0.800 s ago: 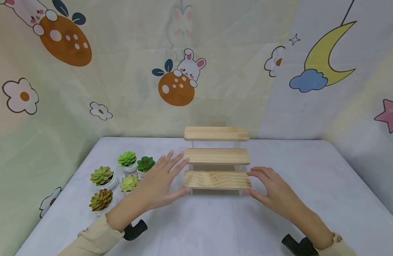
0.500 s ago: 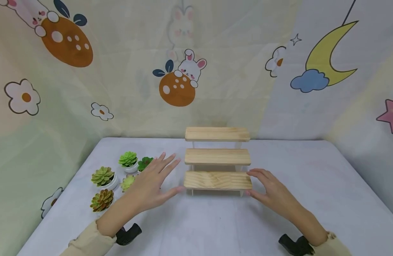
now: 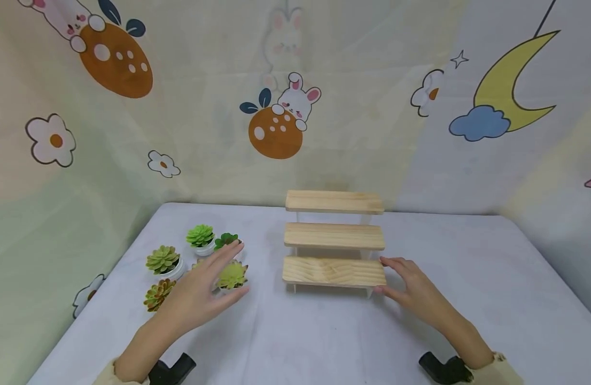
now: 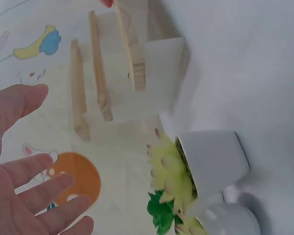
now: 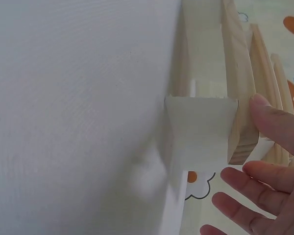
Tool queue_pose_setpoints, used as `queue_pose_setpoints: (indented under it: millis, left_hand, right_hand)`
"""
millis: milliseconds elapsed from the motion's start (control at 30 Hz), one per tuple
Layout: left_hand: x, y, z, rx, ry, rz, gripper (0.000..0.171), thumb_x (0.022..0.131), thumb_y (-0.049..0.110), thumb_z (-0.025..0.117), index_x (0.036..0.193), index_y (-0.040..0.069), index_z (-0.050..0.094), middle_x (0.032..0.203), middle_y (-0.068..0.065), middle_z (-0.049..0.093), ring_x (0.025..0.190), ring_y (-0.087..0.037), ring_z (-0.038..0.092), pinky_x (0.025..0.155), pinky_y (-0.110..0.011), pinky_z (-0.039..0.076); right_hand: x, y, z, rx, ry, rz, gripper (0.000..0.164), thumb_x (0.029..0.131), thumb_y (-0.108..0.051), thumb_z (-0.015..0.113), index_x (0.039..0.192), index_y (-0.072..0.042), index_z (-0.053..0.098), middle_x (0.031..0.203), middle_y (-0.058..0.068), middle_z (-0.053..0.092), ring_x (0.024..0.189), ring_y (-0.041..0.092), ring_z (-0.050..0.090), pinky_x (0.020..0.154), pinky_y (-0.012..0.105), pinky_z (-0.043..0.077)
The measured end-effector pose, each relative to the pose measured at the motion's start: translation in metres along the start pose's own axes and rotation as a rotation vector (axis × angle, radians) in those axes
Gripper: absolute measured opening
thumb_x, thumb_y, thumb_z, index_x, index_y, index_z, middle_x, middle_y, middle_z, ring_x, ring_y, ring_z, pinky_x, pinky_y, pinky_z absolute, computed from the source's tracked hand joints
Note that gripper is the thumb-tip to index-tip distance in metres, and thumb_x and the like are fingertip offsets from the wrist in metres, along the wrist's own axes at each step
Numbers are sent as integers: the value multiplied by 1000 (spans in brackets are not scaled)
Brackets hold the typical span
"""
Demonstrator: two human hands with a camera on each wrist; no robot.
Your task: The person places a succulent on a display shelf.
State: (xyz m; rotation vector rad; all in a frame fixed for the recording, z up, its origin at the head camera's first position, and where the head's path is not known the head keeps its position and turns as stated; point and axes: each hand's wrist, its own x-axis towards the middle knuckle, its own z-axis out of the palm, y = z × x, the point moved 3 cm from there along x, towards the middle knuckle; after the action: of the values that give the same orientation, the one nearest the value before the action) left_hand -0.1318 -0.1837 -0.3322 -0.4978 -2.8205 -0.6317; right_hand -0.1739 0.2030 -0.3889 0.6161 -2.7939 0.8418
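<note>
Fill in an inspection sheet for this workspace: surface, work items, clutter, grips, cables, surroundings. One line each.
Surface: white table covering, slight creases.
Work items: three-tier wooden stand, upright, nothing on its boards; potted succulents grouped to its left, at least five, some partly hidden.
Clutter: nothing seen.
Grips: left hand has its fingers spread, apart from the stand and from the pots in the left wrist view; right hand is at the right end of the stand's lowest board, its thumb apparently touching.
Cables: nothing seen.
Surroundings: cartoon-printed backdrop behind and at both sides.
</note>
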Motion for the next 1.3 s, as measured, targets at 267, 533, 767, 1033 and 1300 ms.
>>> queue_pose_setpoints:
  millis: [267, 533, 767, 1033, 1300]
  left_hand:
    - [-26, -17, -11, -35, 77, -81, 76, 78, 44, 73, 143, 32, 34, 144, 0, 43, 127, -31, 45, 87, -54, 48]
    - [-48, -34, -26, -76, 137, -177, 81, 75, 30, 78, 143, 34, 33, 142, -6, 43, 126, -37, 44, 87, -59, 42]
    - [-67, -55, -35, -35, 172, -286, 85, 73, 34, 79, 144, 29, 32, 140, -15, 44, 122, -42, 44, 84, -61, 41]
    - [-87, -83, -34, 12, 204, -349, 82, 73, 32, 79, 143, 20, 37, 135, -18, 49, 111, -40, 52, 80, -54, 45]
    - [-95, -108, -26, -35, 147, -413, 83, 77, 37, 76, 145, 18, 33, 136, -19, 47, 110, -36, 52, 70, -10, 47]
  right_hand:
    - [3, 5, 0, 84, -22, 33, 61, 79, -32, 73, 128, -1, 52, 120, 13, 58, 114, 37, 49, 89, 58, 42]
    - [3, 8, 3, 103, -26, 64, 63, 79, -32, 73, 130, -2, 51, 121, 14, 57, 115, 37, 48, 90, 59, 41]
    - [3, 6, 4, 102, -8, 42, 62, 79, -31, 73, 128, -1, 52, 117, 14, 59, 110, 35, 51, 88, 58, 42]
    - [2, 5, 4, 110, -9, 38, 60, 81, -30, 72, 129, -2, 52, 117, 11, 59, 108, 31, 51, 87, 55, 43]
    - [2, 6, 6, 101, 2, 27, 58, 82, -28, 71, 129, 0, 51, 118, 12, 58, 106, 29, 51, 86, 55, 43]
